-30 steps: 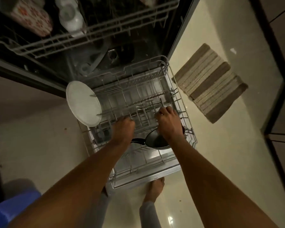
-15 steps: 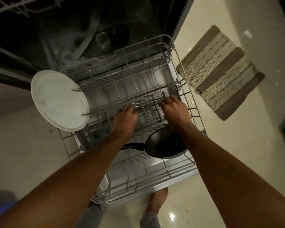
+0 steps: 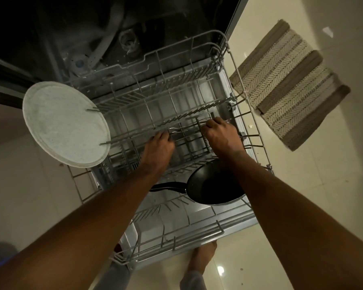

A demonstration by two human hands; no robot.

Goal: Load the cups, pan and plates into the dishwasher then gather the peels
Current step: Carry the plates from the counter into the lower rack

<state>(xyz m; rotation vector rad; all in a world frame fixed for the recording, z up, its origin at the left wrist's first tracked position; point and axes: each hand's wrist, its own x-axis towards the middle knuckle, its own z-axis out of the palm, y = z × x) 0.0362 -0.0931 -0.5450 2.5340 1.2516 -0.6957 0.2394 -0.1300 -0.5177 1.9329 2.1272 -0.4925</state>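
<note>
The dishwasher's grey lower rack [image 3: 197,237] is pulled out over the open door. A white plate [image 3: 65,124] stands on edge at the rack's left side. A black pan [image 3: 212,189] lies in the rack's near right part, its handle pointing left, partly under my right forearm. Both hands reach into the rack's middle. My left hand [image 3: 158,148] curls its fingers over a row of wire tines [image 3: 189,132]. My right hand [image 3: 222,137] grips the same row further right. No cups or peels are in view.
The dark dishwasher tub [image 3: 122,42] lies beyond the rack. A striped brown and beige mat [image 3: 289,84] lies on the glossy cream floor to the right. My bare foot [image 3: 201,256] stands just below the rack's front edge.
The view has dropped closer to the lower rack, and the upper rack with its cups has left the frame. Both hands have stayed on the middle tine row. The pan and plate have not moved.
</note>
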